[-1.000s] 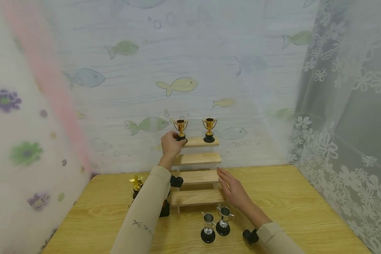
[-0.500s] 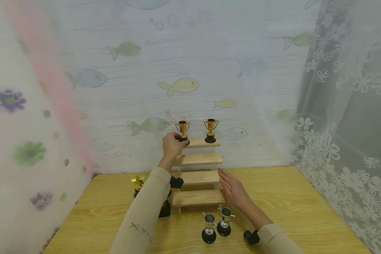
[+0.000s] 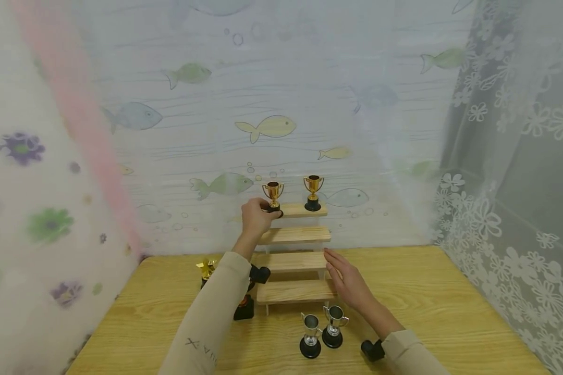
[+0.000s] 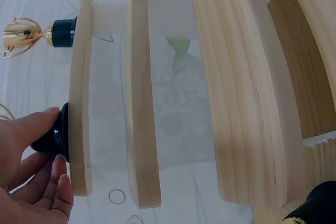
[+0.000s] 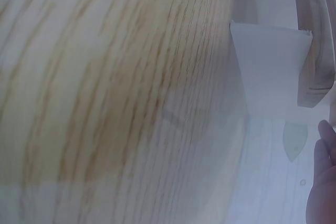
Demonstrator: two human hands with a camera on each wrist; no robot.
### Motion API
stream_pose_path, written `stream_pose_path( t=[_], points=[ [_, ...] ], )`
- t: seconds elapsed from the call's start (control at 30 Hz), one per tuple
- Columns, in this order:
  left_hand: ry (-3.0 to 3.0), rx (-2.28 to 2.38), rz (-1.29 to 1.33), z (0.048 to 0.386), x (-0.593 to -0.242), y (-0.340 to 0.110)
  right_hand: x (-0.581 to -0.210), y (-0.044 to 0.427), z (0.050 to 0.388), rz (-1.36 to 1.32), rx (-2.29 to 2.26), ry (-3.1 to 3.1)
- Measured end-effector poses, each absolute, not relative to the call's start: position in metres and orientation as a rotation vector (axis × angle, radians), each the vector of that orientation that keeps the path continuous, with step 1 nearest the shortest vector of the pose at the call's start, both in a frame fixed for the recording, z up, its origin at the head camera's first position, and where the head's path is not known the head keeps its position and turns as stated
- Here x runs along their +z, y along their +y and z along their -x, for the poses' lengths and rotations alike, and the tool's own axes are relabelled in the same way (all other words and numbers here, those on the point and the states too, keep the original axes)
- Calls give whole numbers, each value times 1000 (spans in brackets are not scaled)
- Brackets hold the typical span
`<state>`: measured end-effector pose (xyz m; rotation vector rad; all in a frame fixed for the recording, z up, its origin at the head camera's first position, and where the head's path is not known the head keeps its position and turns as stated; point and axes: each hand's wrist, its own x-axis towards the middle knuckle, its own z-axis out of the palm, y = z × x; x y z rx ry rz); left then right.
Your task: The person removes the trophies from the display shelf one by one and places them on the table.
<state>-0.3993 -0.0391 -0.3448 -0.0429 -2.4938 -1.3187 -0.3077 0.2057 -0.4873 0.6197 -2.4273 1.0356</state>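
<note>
My left hand [image 3: 255, 217] pinches the black base of a gold trophy cup [image 3: 273, 191] at the left end of the top step. In the left wrist view that base [image 4: 62, 132] meets the board, thumb on one side and fingers on the other. A second gold trophy cup [image 3: 313, 185] stands upright at the right end of the same step. The wooden step stand [image 3: 295, 235] has pale boards on white side supports. My right hand [image 3: 349, 281] rests with straight fingers against the stand's right side, by the lower steps; the right wrist view catches only part of the hand [image 5: 323, 182].
Two silver trophy cups [image 3: 311, 333] with black bases stand in front of the stand. Left of it, partly behind the left sleeve, are a gold star trophy [image 3: 207, 268] and a black-based item [image 3: 244, 308]. A fish-patterned curtain [image 3: 281, 78] hangs behind the wooden table [image 3: 403, 291].
The left hand and its gold trophy cup have shifted slightly right and down on the top step. The right hand stays at the stand's side. The whole view has drifted a little.
</note>
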Motion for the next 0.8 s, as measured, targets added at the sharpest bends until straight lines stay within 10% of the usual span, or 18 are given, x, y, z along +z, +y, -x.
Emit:
stream_pose_path(
  t=[0.8],
  points=[
    [-2530,-1305,136,367,-344,-49,-482,206,303,-624,1054,-2452]
  ],
)
